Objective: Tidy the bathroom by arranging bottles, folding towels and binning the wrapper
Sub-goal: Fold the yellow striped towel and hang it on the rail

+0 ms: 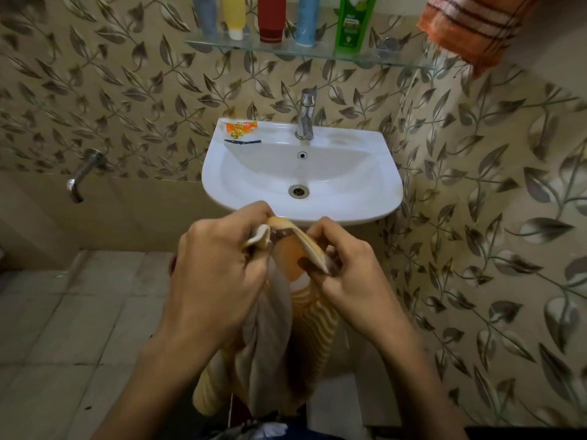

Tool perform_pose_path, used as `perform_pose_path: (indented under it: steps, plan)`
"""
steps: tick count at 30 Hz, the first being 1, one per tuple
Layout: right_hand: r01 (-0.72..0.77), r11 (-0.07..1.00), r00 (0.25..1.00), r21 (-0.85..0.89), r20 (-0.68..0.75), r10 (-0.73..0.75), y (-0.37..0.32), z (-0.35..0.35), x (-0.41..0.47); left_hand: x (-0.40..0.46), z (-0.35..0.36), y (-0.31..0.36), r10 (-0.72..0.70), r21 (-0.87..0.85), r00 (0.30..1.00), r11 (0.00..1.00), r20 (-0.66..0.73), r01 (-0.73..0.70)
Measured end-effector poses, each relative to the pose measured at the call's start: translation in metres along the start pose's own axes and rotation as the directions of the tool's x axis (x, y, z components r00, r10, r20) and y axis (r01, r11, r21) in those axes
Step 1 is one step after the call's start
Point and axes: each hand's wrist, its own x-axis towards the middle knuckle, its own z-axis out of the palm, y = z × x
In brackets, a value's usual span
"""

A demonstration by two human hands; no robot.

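Holding up a yellow striped towel (279,315), both hands sit close together just in front of the sink (365,198). The left hand (219,268) is curled, knuckles up, and its fingers grip the top edge of the towel. The right hand (346,268) is just beside it, and its thumb and fingers pinch the same top edge a little further along. The towel bunches between the two hands and hangs down below them in folds. How many layers are folded there is hard to tell.

To the left there is open tiled floor (63,328) and a wall tap (82,176) well apart from the hands. On the sink's back left corner lies an orange wrapper (239,130), far from both hands, with a faucet (306,114) near the middle. Above, on a glass shelf (317,54), five bottles stand in a row: grey bottle (205,14), yellow bottle (234,15), red bottle (271,19), blue bottle (306,20), green bottle (354,22). At the top right hangs an orange towel (473,27). The right wall (508,217) is close to the right arm.
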Motion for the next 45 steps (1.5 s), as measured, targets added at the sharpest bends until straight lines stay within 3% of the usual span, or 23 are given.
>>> perform_pose_path:
  steps: [4, 7, 9, 12, 14, 19, 23, 25, 28, 30, 33, 36, 38, 41, 45]
  plan:
    - [-0.187, 0.969, 0.970, -0.159, -0.184, 0.157, 0.024, 0.005, -0.010, 0.003, -0.012, -0.002, -0.007, 0.075, 0.989, 0.997, -0.151, 0.018]
    - [-0.248, 0.936, 0.955, -0.248, -0.222, 0.195, 0.032, 0.003, -0.015, 0.005, -0.015, -0.010, -0.012, 0.125, 0.989, 0.992, -0.148, 0.030]
    - [-0.268, 0.942, 0.960, -0.202, -0.136, 0.244, 0.036, -0.004, -0.016, 0.007, -0.013, -0.020, -0.055, 0.159, 0.997, 0.985, -0.045, 0.061]
    - [-0.269, 0.963, 0.949, 0.026, 0.179, 0.260, 0.038, -0.014, -0.017, 0.006, -0.008, -0.038, -0.187, 0.220, 0.970, 0.964, 0.156, 0.150]
    - [-0.259, 0.959, 0.942, 0.115, 0.249, 0.225, 0.037, -0.012, -0.019, 0.001, -0.002, -0.044, -0.238, 0.224, 0.950, 0.955, 0.200, 0.192]
    - [-0.259, 0.933, 0.966, 0.249, 0.078, 0.247, 0.031, 0.000, -0.016, -0.004, 0.010, -0.047, -0.280, 0.238, 0.955, 0.939, 0.102, 0.250]
    - [-0.241, 0.963, 0.967, 0.120, -0.051, 0.248, 0.024, 0.004, -0.011, -0.003, 0.008, -0.044, -0.353, 0.208, 0.935, 0.917, 0.027, 0.340]
    - [-0.224, 0.974, 0.971, 0.039, -0.079, 0.226, 0.018, 0.005, -0.010, -0.002, 0.003, -0.040, -0.370, 0.195, 0.920, 0.919, 0.130, 0.342]
    - [-0.127, 0.990, 0.990, -0.067, -0.065, 0.122, 0.007, 0.009, -0.008, -0.003, 0.001, -0.029, -0.245, 0.157, 0.859, 0.968, 0.450, 0.194]
    - [-0.050, 0.991, 0.998, -0.120, -0.047, 0.045, 0.000, 0.013, -0.008, -0.007, 0.008, -0.023, -0.175, 0.136, 0.840, 0.983, 0.514, 0.121]
    - [-0.002, 0.985, 0.993, -0.174, -0.113, -0.018, -0.001, 0.019, -0.008, -0.009, 0.015, -0.021, -0.163, 0.210, 0.908, 0.974, 0.386, 0.086]
    - [-0.037, 0.971, 0.972, -0.236, -0.234, -0.020, 0.008, 0.030, -0.012, -0.010, 0.009, -0.017, -0.107, 0.160, 0.939, 0.985, 0.328, 0.057]
    - [-0.137, 0.963, 0.944, -0.231, -0.327, 0.056, 0.020, 0.038, -0.017, -0.013, 0.006, -0.013, -0.067, 0.134, 0.949, 0.991, 0.308, 0.027]
    - [-0.353, 0.915, 0.865, -0.196, -0.442, 0.239, 0.043, 0.041, -0.028, -0.013, -0.003, -0.016, -0.080, 0.159, 0.982, 0.986, 0.168, 0.053]
    - [-0.483, 0.861, 0.806, -0.159, -0.466, 0.366, 0.055, 0.031, -0.039, -0.006, -0.016, -0.032, -0.224, 0.262, 0.974, 0.942, 0.024, 0.210]
